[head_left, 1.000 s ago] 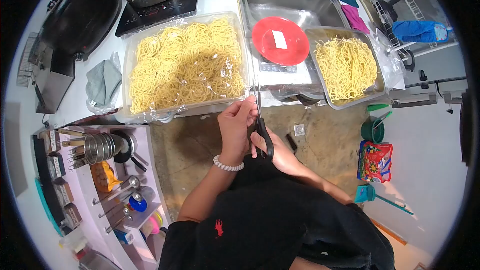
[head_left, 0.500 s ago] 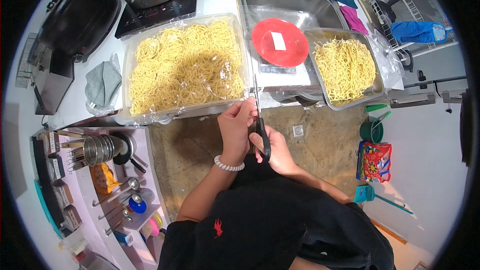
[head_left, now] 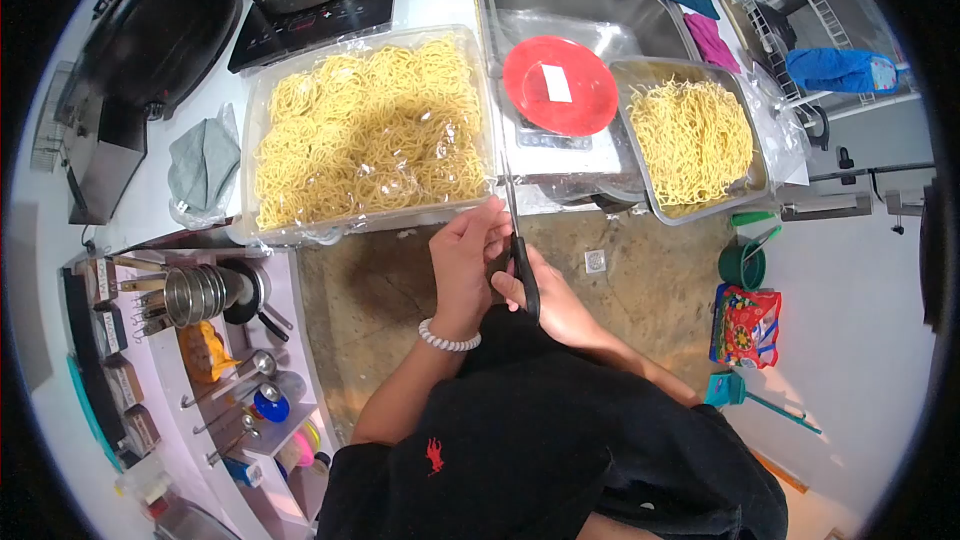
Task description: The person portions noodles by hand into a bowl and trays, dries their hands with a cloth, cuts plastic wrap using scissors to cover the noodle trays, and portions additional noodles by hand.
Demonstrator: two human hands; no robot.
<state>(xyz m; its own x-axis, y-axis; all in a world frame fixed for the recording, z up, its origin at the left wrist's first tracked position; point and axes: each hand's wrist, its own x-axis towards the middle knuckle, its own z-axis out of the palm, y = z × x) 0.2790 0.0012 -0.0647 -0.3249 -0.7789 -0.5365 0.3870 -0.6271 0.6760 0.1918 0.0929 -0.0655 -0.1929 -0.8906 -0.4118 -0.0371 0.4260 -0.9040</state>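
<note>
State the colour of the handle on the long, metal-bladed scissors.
The long, narrow scissors handle is black; it shows best in the head view.

Black cloth dominates, a black shirt [head_left: 560, 430], and there on the left chest, a bright red horse-and-rider emblem [head_left: 434, 456]! A short black sleeve [head_left: 362, 470] on the left arm, forearm bare below. Down at the left wrist, a whitish coiled band [head_left: 449, 336], ridged all round. Left hand [head_left: 465, 260] bare, right hand [head_left: 553, 302] bare too!
</note>
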